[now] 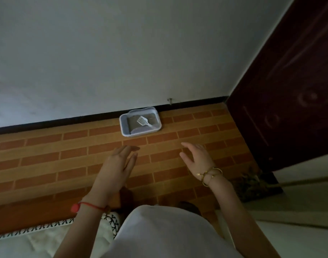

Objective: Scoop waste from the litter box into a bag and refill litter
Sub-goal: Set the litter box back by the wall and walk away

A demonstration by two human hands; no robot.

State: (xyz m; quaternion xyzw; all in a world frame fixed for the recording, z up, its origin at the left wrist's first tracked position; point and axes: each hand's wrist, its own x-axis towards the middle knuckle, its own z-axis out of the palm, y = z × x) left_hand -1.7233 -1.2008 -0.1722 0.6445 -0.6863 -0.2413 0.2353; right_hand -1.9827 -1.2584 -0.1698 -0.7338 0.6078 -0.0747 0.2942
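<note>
Litter box (140,134) contents are hard to read in the dim light: a grey-brown patch of litter (132,124) fills the rear part, and a paler zone at the front cannot be identified. A white slotted scoop (143,121) lies on the litter, handle toward the right. The box is a pale rectangular plastic tray with rounded corners. It stands on the floor (47,155) against the black baseboard (66,121), well ahead of both hands. The floor covering carries an orange brick pattern; the wall (122,53) above is plain and pale. A dark brown door (289,90) closes the right side, with a dark patterned mat (252,187) at its foot, partly hidden. A white, black-trimmed textile (47,237) is cut off at the lower left. The left hand (118,162), with a red string bracelet (88,205) at the wrist, is extended with fingers straight and holds nothing. The right hand (197,157), with gold bangles (210,175), is likewise spread and grasps nothing.
</note>
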